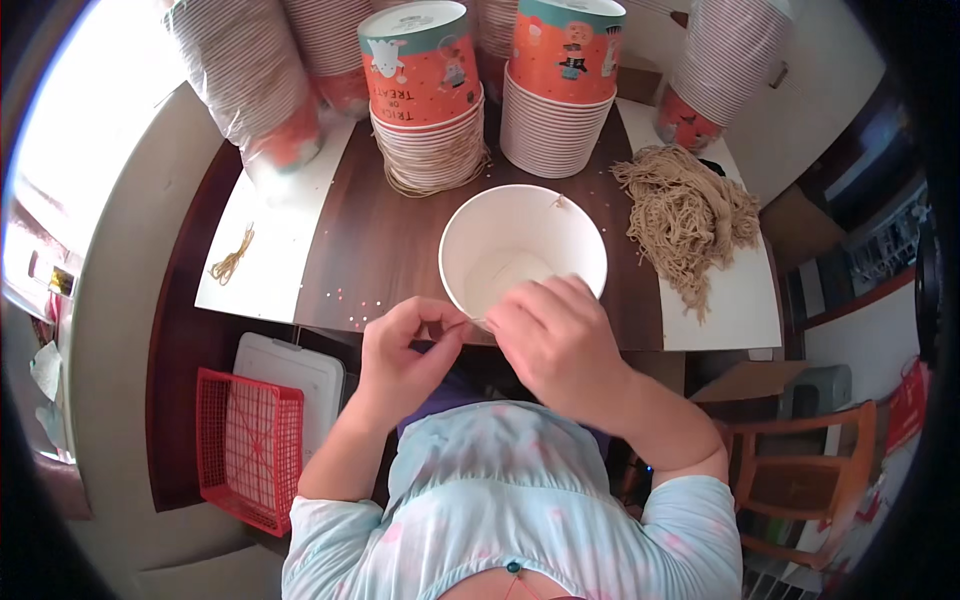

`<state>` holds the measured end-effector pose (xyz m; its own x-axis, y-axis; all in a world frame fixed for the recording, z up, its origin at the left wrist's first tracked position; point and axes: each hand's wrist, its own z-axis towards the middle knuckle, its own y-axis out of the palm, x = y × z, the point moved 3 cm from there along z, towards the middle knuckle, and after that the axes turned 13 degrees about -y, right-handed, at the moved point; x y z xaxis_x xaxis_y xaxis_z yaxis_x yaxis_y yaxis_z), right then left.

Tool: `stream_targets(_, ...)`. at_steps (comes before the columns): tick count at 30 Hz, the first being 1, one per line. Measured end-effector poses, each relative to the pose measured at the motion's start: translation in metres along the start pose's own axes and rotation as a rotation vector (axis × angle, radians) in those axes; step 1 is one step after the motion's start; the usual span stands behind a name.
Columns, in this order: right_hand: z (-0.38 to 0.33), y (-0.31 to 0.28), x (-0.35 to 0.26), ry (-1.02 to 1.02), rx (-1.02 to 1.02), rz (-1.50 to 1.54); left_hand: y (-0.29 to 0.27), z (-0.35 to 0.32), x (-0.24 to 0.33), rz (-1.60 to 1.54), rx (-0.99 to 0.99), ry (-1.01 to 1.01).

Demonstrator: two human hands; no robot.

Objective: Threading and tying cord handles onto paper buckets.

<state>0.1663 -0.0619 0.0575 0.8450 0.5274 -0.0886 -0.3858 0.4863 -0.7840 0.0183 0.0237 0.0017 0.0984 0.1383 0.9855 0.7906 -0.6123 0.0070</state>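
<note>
Fingers of the left hand (405, 350) are pinched shut on what looks like a thin string end, just beside the near rim of a white paper bucket (522, 250) that stands open on the dark wooden table (385, 240). The right hand (555, 335) rests curled over that same near rim, fingertips closed on it; whether it also grips string I cannot tell. Stacks of printed orange buckets (425, 95) stand behind, and a heap of tan cords (685, 215) lies to the right.
</note>
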Motion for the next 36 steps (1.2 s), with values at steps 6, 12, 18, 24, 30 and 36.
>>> stream_targets(6, -0.026, 0.015, -0.040, 0.082, 0.060, 0.013, 0.019, -0.028, -0.006, 0.450, 0.447, 0.581)
stream_targets(12, -0.042, 0.045, -0.025, 0.201, 0.151, -0.122, 0.023, -0.014, -0.033, -0.518, 0.039, -0.039)
stream_targets(18, -0.041, 0.074, 0.001, 0.652, 0.310, 0.879, 0.025, -0.012, -0.041, -0.795, -0.011, -0.144)
stream_targets(24, -0.045, 0.101, -0.005, 0.923, 0.528, 1.943, 0.014, -0.015, -0.051, -0.838, 0.010, -0.152)
stream_targets(30, -0.041, 0.105, -0.007, 1.052, 0.553, 2.134, 0.010, -0.019, -0.041, -0.389, 0.272, 0.103)
stream_targets(36, -0.044, 0.108, -0.006, 1.054, 0.599, 1.904, 0.017, -0.018, -0.037, -0.158, 0.258, 0.158)
